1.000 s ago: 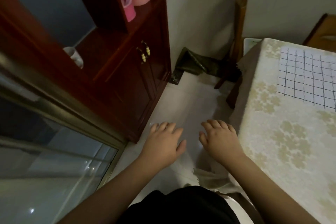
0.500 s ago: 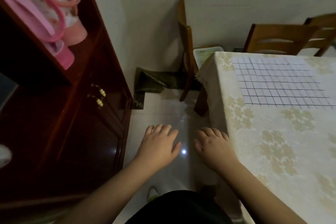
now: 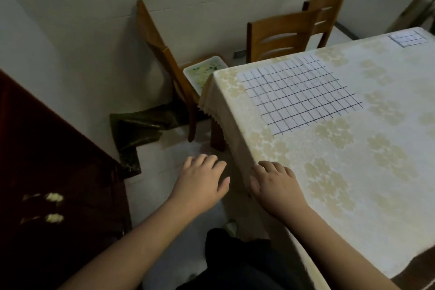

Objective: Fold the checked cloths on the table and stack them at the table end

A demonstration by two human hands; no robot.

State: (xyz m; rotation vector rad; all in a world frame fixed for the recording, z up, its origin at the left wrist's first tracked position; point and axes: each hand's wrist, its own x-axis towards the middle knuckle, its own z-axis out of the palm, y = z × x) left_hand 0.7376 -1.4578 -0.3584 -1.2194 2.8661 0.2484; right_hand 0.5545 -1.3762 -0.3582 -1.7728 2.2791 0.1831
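A flat white cloth with a dark checked grid [image 3: 300, 94] is lying unfolded at centre right on the floral cream-covered table [image 3: 353, 172]; a smaller folded one [image 3: 408, 39] is sitting upper right. Nothing is being held: left hand [image 3: 202, 183] and right hand [image 3: 275, 186] are hovering, fingers relaxed. Reaching for a corner is likely being called for.

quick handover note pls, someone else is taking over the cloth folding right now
Left hand: open, empty, held over the floor beside the table.
Right hand: open, empty, at the table's near edge.
Checked cloth: spread flat on the table, unfolded, untouched.
Folded cloth: small, already at the far table end.
Done: one cloth folded, it seems.
Left: fold the flat cloth and stack it on the far one.
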